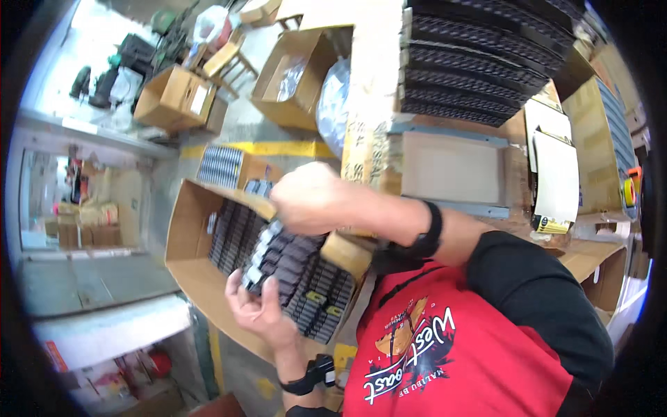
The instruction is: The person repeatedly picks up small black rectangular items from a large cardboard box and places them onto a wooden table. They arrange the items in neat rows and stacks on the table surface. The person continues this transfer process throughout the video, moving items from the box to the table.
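Note:
A row of dark grey ribbed pieces with whitish ends [269, 251] is held tilted over an open cardboard box [187, 222]. My left hand [258, 311] grips its near lower end, thumb and fingers on either side. At the far upper end my right hand [310, 198] is closed on the row, though its fingertips are partly hidden and blurred. Packed inside the box are more dark ribbed rows [233, 240], and yellow marks show on several at the near right. A tan block-shaped cardboard piece [347, 254] is beside the box's right side, under my right forearm.
Trays of black parts [479, 62] are stacked on the bench at upper right, behind a grey-edged frame [451, 167]. Papers [556, 167] lie farther right. Beyond the box are a smaller carton of ribbed pieces [221, 165], open cartons [292, 83] and a wooden stool [226, 62].

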